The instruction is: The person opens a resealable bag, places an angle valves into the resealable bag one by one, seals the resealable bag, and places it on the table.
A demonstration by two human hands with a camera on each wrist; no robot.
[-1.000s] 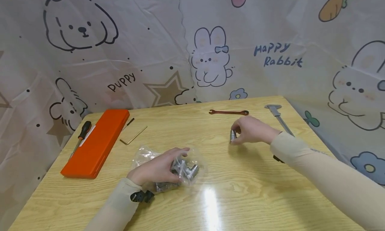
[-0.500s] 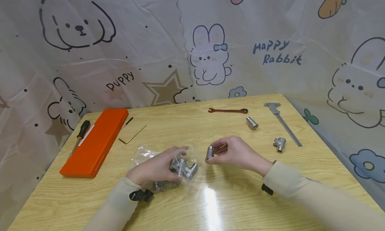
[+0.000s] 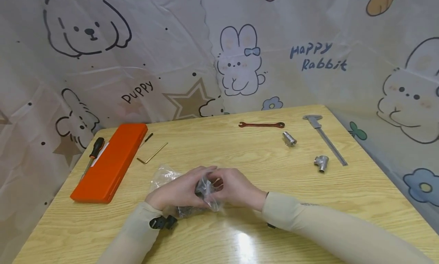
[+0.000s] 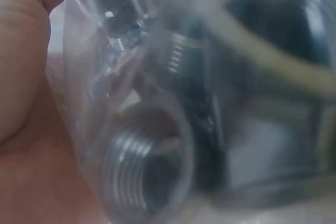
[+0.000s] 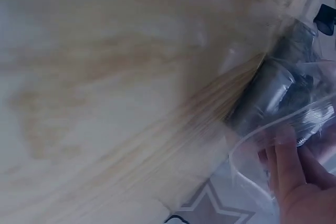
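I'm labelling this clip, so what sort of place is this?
Probably a makeshift hobby workbench: a wooden table walled by cartoon-print sheeting, with a wrench, a caliper and a bag of metal pipe fittings.

We see a pale yellow wood-grain table (image 3: pixel 281 180) with a white glare patch near its front. On it lie a bright orange case (image 3: pixel 111 161), a screwdriver (image 3: pixel 92 154) with a black and red handle, a rust-brown wrench (image 3: pixel 261 124), a grey steel caliper (image 3: pixel 326 139) and two silver fittings (image 3: pixel 289 138). The clear plastic bag (image 3: pixel 164 176) shows dark grey and silver threaded metal inside. Both sleeves (image 3: pixel 329 227) are beige. Behind, the off-white curtain (image 3: pixel 205 46) carries black-outlined puppies, white rabbits, a tan star, blue lettering and an orange carrot.
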